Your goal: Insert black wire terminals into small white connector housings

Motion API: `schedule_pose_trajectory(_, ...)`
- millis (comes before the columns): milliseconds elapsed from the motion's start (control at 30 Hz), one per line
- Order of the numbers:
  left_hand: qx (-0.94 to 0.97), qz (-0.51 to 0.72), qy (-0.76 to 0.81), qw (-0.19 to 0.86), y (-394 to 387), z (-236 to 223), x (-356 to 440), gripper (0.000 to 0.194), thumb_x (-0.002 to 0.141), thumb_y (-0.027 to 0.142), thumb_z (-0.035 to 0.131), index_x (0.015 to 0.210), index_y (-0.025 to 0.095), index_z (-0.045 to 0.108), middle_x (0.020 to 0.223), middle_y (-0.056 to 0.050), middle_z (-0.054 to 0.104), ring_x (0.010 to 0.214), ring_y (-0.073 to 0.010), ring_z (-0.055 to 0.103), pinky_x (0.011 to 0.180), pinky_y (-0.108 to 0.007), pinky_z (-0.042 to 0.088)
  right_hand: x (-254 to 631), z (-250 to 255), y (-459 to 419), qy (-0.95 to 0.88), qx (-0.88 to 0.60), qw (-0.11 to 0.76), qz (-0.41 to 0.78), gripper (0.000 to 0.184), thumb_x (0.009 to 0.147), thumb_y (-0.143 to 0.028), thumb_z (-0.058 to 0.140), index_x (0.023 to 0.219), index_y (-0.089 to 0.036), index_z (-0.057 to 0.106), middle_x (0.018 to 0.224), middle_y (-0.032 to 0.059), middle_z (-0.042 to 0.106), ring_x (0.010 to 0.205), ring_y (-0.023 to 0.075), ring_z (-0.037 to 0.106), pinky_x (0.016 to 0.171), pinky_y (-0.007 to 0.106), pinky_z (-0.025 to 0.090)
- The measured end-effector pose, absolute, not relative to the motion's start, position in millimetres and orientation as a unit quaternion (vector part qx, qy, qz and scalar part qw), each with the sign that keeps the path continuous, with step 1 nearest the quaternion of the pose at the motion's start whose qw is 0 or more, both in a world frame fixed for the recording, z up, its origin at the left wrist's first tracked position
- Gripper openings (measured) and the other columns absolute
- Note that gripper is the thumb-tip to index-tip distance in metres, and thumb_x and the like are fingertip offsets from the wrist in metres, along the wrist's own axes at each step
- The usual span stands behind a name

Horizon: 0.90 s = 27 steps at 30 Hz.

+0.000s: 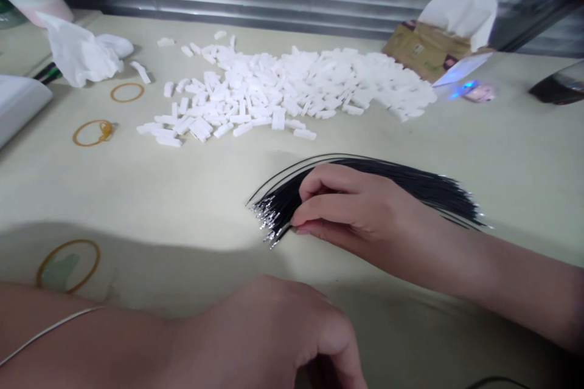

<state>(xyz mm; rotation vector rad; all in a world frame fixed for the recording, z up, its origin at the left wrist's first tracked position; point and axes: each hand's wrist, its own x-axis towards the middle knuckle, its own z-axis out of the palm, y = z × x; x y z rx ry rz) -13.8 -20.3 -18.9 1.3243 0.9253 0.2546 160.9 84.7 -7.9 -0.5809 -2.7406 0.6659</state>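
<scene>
Across the pale tabletop (191,176), below a heap of white plastic pieces (274,91), my right hand (347,209) pinches a fanned bundle of black silver-tipped wires (410,179) against the surface, my left hand (269,334) curls near it, hold unclear, and that loose fan looks to want gathering.

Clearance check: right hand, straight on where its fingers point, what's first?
The silver stripped ends of the black wire bundle under the right hand, just past its fingers. Depth is hard to judge from this view, so they may lie slightly off that line.
</scene>
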Motion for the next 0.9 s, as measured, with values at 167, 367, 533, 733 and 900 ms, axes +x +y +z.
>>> schedule_pose_trajectory(167, 0.587, 0.132, 0.401, 0.690, -22.6, -19.5, -16.5, 0.008, 0.074, 0.019, 0.072, 0.078, 0.025, 0.074, 0.078, 0.005, 0.072, 0.071, -0.0118, 0.062, 0.064, -0.016, 0.041, 160.8, -7.1, 83.5, -0.947, -0.198, 0.108, 0.230, 0.020, 0.093, -0.017, 0.047, 0.084, -0.015, 0.065, 0.089, 0.0043, 0.056, 0.080, 0.0102, 0.050, 0.069, 0.022, 0.041)
schedule_pose_trajectory(367, 0.591, 0.142, 0.399, 0.686, -21.2, -20.9, -16.0, 0.010, 0.074, 0.031, 0.074, 0.081, 0.025, 0.074, 0.078, 0.005, 0.071, 0.070, -0.0112, 0.062, 0.064, -0.016, 0.042, 163.9, -7.2, 79.8, -0.958, -0.185, 0.097, 0.198, 0.013, 0.091, -0.012, 0.049, 0.090, -0.015, 0.062, 0.098, 0.0058, 0.056, 0.095, 0.0141, 0.049, 0.080, 0.025, 0.042)
schedule_pose_trajectory(533, 0.596, 0.130, 0.400, 0.684, -17.2, -16.7, -13.3, 0.005, 0.074, 0.026, 0.073, 0.078, 0.023, 0.073, 0.075, 0.005, 0.068, 0.070, -0.0105, 0.060, 0.062, -0.015, 0.040, 162.1, -8.9, 82.2, -0.954, -0.191, 0.139, 0.182, 0.020, 0.094, -0.022, 0.048, 0.090, -0.014, 0.066, 0.089, 0.0068, 0.056, 0.083, 0.0135, 0.050, 0.072, 0.024, 0.042)
schedule_pose_trajectory(733, 0.589, 0.114, 0.400, 0.693, -7.5, -5.0, -4.7, 0.022, 0.069, 0.002, 0.069, 0.058, 0.019, 0.062, 0.060, 0.009, 0.054, 0.059, -0.0061, 0.049, 0.056, -0.013, 0.034, 160.5, -9.6, 83.2, -0.955, -0.194, 0.139, 0.177, 0.022, 0.094, -0.024, 0.048, 0.088, -0.015, 0.067, 0.087, 0.0075, 0.056, 0.080, 0.0141, 0.050, 0.068, 0.025, 0.042)
schedule_pose_trajectory(900, 0.529, 0.113, 0.373, 0.754, -6.3, -3.9, -3.6, 0.018, 0.068, 0.007, 0.071, 0.059, 0.020, 0.063, 0.060, 0.010, 0.054, 0.060, -0.0064, 0.051, 0.058, -0.013, 0.035, 161.3, -9.9, 81.9, -0.957, -0.187, 0.145, 0.170, 0.019, 0.093, -0.020, 0.048, 0.088, -0.014, 0.065, 0.087, 0.0069, 0.055, 0.080, 0.0125, 0.049, 0.068, 0.022, 0.041)
